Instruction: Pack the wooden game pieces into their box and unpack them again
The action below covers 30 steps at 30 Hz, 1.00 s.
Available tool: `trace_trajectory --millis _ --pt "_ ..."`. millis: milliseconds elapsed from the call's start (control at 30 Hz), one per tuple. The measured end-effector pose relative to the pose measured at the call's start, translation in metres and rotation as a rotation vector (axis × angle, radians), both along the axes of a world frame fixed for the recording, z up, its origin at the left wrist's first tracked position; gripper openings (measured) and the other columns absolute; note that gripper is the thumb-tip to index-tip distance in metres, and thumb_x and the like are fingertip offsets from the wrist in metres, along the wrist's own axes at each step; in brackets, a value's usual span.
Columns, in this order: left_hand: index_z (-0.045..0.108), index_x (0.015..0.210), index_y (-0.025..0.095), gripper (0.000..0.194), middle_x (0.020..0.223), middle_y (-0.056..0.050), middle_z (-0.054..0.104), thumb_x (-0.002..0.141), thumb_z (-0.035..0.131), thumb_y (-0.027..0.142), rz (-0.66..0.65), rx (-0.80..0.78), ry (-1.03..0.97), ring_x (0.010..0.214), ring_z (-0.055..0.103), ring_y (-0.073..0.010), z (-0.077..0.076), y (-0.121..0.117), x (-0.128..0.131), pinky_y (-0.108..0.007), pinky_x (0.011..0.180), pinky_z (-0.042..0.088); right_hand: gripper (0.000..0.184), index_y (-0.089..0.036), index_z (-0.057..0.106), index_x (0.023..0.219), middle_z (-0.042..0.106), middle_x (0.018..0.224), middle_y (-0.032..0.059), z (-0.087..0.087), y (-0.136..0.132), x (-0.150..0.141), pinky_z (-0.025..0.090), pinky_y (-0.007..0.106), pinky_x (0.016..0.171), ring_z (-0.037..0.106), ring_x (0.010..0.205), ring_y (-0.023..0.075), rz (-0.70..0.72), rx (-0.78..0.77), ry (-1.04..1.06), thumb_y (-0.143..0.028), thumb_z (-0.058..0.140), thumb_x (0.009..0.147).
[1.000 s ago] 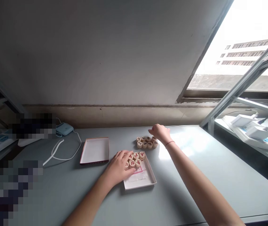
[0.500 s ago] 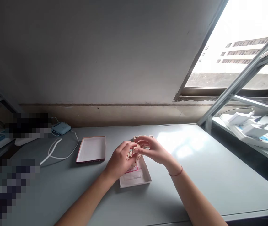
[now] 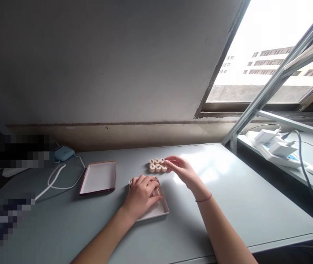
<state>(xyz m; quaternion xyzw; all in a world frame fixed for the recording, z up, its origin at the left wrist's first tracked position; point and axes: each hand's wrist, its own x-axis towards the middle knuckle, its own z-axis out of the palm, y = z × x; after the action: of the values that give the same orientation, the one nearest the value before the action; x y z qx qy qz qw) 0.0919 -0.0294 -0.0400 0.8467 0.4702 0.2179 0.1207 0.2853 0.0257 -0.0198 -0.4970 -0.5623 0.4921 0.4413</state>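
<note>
My left hand (image 3: 142, 194) curls over the open white box (image 3: 160, 211), its fingers and thumb around Chinese chess pieces (image 3: 157, 191) inside. It covers most of what the box holds. Behind the box, stacked round wooden Chinese chess pieces (image 3: 158, 167) with black characters stand in two rows on the desk. At the right end of these rows is my right hand (image 3: 180, 169), thumb and fingers closed around the end pieces, which it partly hides.
A box lid (image 3: 98, 178) lies inside-up on the grey desk (image 3: 222, 205), left of the box. Further left are a white cable (image 3: 54, 179) and a light blue device (image 3: 64, 153). Chargers and power strips (image 3: 280, 146) sit on the right-hand shelf beyond a metal frame (image 3: 255, 104).
My right hand went from the black pieces to the box with pieces, then back to the group. The black group is shorter at its right end. My left hand stays at the box.
</note>
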Motion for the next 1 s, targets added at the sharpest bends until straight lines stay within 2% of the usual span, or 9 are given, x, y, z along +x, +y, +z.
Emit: trace_trajectory --millis 100,233,333,400,500,600,767,1000 --pt "0.062 0.087 0.024 0.011 0.097 0.0 0.07 0.08 0.069 0.028 -0.01 0.001 0.036 0.09 0.056 -0.0226 -0.002 -0.001 0.001 -0.037 0.076 0.036 0.043 -0.017 0.063 0.091 0.067 0.078 0.0041 0.004 -0.005 -0.007 0.05 0.032 0.07 0.06 0.071 0.0154 0.067 0.007 -0.027 -0.055 0.07 0.072" --pt "0.059 0.081 0.024 0.006 0.087 0.0 0.07 0.082 0.065 0.022 -0.039 0.049 0.079 0.088 0.054 -0.0223 -0.004 -0.001 0.003 -0.038 0.076 0.034 0.04 -0.019 0.059 0.091 0.066 0.089 0.0045 0.006 -0.011 -0.012 0.051 0.03 0.065 0.061 0.074 0.0151 0.151 0.011 -0.046 -0.051 0.072 0.071" --pt "0.058 0.08 0.022 0.007 0.093 -0.002 0.069 0.082 0.065 0.022 -0.032 0.101 0.13 0.089 0.054 -0.0232 -0.006 -0.001 0.004 -0.039 0.076 0.034 0.036 -0.019 0.057 0.088 0.064 0.094 0.0047 0.007 -0.015 -0.013 0.05 0.027 0.057 0.061 0.073 0.015 0.212 0.005 -0.109 -0.048 0.072 0.071" --pt "0.058 0.081 0.021 0.008 0.097 -0.003 0.068 0.081 0.066 0.023 -0.015 0.117 0.153 0.089 0.053 -0.0234 -0.008 0.0 0.004 -0.04 0.075 0.034 0.032 -0.02 0.058 0.088 0.062 0.096 0.0044 0.007 -0.017 -0.014 0.05 0.027 0.06 0.061 0.076 0.0151 0.278 0.037 -0.153 -0.045 0.071 0.073" --pt "0.058 0.081 0.02 0.008 0.092 -0.003 0.068 0.081 0.065 0.023 0.002 0.106 0.151 0.087 0.053 -0.0225 -0.009 0.0 0.003 -0.039 0.075 0.034 0.024 -0.02 0.059 0.091 0.059 0.093 0.0018 0.007 -0.019 -0.014 0.05 0.027 0.067 0.06 0.076 0.0136 0.339 0.081 -0.189 -0.039 0.068 0.078" --pt "0.057 0.079 0.02 0.007 0.086 -0.001 0.068 0.081 0.063 0.021 0.007 0.086 0.116 0.085 0.053 -0.0205 -0.007 0.0 0.002 -0.038 0.076 0.032 0.021 -0.02 0.059 0.091 0.057 0.09 0.0005 0.006 -0.019 -0.015 0.05 0.027 0.067 0.058 0.074 0.0123 0.35 0.077 -0.196 -0.036 0.066 0.08" --pt "0.057 0.081 0.021 0.005 0.093 0.001 0.069 0.085 0.06 0.021 -0.027 0.117 0.096 0.09 0.052 -0.02 -0.006 -0.001 0.0 -0.04 0.081 0.03 0.026 -0.019 0.059 0.093 0.057 0.09 0.0012 0.003 -0.016 -0.014 0.048 0.026 0.064 0.056 0.072 0.0121 0.354 0.053 -0.206 -0.039 0.067 0.079" --pt "0.057 0.078 0.021 0.01 0.094 -0.001 0.068 0.083 0.064 0.024 -0.037 0.073 0.112 0.095 0.051 -0.0214 -0.005 0.001 -0.003 -0.042 0.086 0.029 0.02 -0.02 0.059 0.092 0.057 0.085 -0.0003 0.002 -0.016 -0.016 0.046 0.025 0.062 0.055 0.069 0.0108 0.359 0.063 -0.257 -0.034 0.065 0.08"
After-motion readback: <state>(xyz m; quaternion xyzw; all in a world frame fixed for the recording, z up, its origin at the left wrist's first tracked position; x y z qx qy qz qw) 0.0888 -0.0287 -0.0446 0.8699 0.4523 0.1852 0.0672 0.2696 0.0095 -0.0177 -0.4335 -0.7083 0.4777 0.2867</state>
